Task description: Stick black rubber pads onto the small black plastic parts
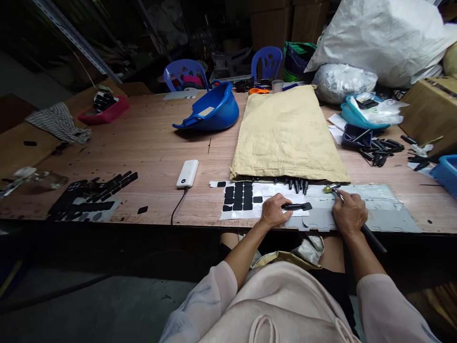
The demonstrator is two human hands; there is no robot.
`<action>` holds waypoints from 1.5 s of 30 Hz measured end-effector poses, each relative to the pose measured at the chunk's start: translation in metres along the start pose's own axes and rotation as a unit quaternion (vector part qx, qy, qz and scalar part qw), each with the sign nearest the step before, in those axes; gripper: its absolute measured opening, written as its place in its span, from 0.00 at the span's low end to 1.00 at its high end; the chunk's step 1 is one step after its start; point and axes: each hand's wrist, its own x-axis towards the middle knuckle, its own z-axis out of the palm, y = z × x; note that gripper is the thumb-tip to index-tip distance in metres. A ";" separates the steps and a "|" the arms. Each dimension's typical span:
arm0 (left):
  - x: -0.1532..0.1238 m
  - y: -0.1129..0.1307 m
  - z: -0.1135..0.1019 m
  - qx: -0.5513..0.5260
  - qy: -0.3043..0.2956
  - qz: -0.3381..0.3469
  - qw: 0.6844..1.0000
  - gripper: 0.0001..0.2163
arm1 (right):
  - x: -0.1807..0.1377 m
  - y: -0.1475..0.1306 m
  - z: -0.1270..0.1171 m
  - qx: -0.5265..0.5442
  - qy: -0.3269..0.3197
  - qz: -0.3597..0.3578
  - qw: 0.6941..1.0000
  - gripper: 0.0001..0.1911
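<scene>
Narrow gap between the hands (275, 210) over the grey board (323, 222) — hammer head (332, 188) and tan sack (285, 133) behind

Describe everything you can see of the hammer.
The hammer is small, with a yellowish-green, plastic-looking end on its head, a thin shiny shaft that looks metallic, and a long black handle. The right hand grips it. It slants, head away from the person, over the grey board; the handle's end juts past the table's near edge. Whether the head touches the board is unclear.
</scene>
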 end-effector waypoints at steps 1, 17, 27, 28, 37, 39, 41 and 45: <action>0.000 0.000 0.000 -0.001 0.001 0.001 1.000 0.13 | 0.001 -0.002 0.000 -0.004 -0.001 0.002 1.000 0.16; -0.111 -0.015 -0.001 -0.015 -0.046 0.190 0.981 0.13 | -0.003 -0.010 -0.002 -0.060 -0.003 -0.040 0.997 0.17; -0.126 -0.031 0.017 0.171 -0.212 -0.076 0.959 0.10 | -0.002 -0.011 -0.004 -0.055 -0.003 -0.034 0.998 0.17; -0.126 -0.027 0.016 0.160 -0.210 -0.076 0.961 0.10 | -0.003 -0.011 -0.004 -0.055 -0.002 -0.034 0.998 0.17; -0.033 0.008 -0.021 0.036 0.101 -0.007 0.994 0.09 | -0.003 -0.008 0.000 -0.056 0.003 -0.045 0.997 0.18; 0.010 0.006 -0.030 0.065 0.141 -0.085 0.984 0.07 | -0.003 -0.009 -0.001 -0.060 0.001 -0.047 0.997 0.17; 0.045 0.003 -0.035 0.092 0.143 -0.143 0.975 0.08 | -0.003 -0.009 -0.001 -0.065 -0.002 -0.047 0.997 0.17; 0.076 0.000 -0.036 0.123 0.123 -0.196 0.965 0.07 | -0.003 -0.011 -0.002 -0.073 -0.008 -0.043 0.996 0.18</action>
